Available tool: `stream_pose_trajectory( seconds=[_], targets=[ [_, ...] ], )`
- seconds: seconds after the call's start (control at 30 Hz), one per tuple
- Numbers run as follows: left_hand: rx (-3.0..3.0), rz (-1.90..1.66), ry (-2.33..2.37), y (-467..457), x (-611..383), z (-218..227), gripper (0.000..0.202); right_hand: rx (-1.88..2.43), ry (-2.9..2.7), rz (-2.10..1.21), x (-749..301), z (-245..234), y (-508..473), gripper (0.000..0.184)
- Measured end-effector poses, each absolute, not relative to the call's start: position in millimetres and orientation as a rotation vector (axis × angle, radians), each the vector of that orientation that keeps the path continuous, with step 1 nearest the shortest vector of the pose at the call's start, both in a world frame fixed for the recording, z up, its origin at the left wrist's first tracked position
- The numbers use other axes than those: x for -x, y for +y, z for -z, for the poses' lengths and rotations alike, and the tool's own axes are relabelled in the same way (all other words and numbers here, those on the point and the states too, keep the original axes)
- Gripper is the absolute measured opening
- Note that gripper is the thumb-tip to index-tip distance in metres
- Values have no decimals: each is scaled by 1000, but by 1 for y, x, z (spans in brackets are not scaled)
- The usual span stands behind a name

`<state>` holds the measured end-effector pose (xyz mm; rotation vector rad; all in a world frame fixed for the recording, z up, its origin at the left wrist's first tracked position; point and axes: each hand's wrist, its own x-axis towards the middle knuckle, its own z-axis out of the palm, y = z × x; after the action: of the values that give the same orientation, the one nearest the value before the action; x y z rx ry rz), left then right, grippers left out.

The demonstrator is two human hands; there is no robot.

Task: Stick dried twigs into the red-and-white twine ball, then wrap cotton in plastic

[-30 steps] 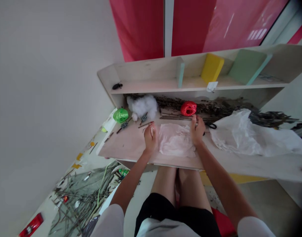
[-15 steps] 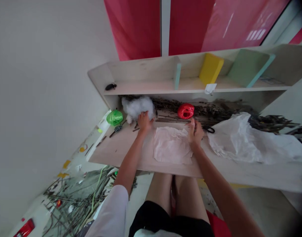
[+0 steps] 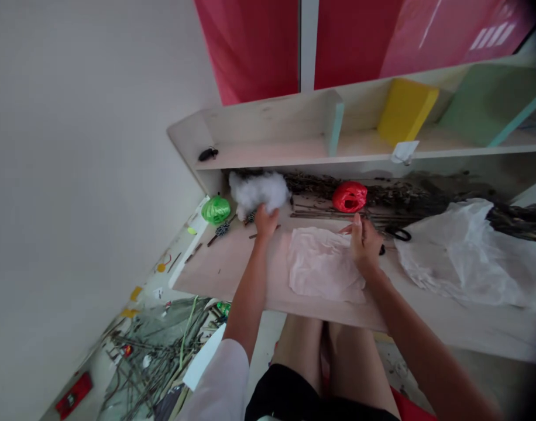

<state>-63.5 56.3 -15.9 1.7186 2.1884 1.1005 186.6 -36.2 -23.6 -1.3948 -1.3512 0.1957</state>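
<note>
My left hand (image 3: pixel 267 222) is at the lower edge of a fluffy white wad of stuffing (image 3: pixel 261 190), its fingertips pinched into the fibres. To the right, my right hand (image 3: pixel 367 244) is above the board with fingers curled and thumb upward; what is between its fingers is hidden. Black looped handles, like those of scissors (image 3: pixel 398 234), show just beside it. Between the hands lies a crumpled sheet of thin white paper (image 3: pixel 323 266). A red ball of plastic twine (image 3: pixel 349 197) sits behind the right hand. Dark patterned sticks (image 3: pixel 223 228) lie left of the left hand.
A green twine ball (image 3: pixel 216 209) stands at the shelf's left end. Dried stalks (image 3: pixel 309 184) line the back; a white plastic bag (image 3: pixel 459 251) covers the right side. Above runs a shelf with a yellow divider (image 3: pixel 406 111). Branches (image 3: pixel 149 345) litter the floor at left.
The view has shifted, moving the scene rightward. My left fingers, spread over the stuffing before, are now drawn together at its lower edge. My right hand is turned slightly, thumb more upright.
</note>
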Motion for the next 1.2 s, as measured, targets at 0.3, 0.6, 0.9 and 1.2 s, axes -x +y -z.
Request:
stream_pose_trajectory(
  seconds=[0.3, 0.6, 0.9, 1.2],
  targets=[
    [-1143, -1568, 1737, 58, 69, 15, 20, 1328, -1649, -258, -153, 7, 1, 45],
    [-1173, -1625, 1610, 52, 66, 6, 19, 1397, -2271, -423, -44, -31, 51, 86],
    [-1193, -1790, 1703, 49, 71, 6, 10, 1449, -2106, -575, -24, -18, 81, 27],
    [-629, -1800, 1206, 50, 84, -8, 22, 1384, -1578, -789, -49, 0, 124, 10]
  ],
)
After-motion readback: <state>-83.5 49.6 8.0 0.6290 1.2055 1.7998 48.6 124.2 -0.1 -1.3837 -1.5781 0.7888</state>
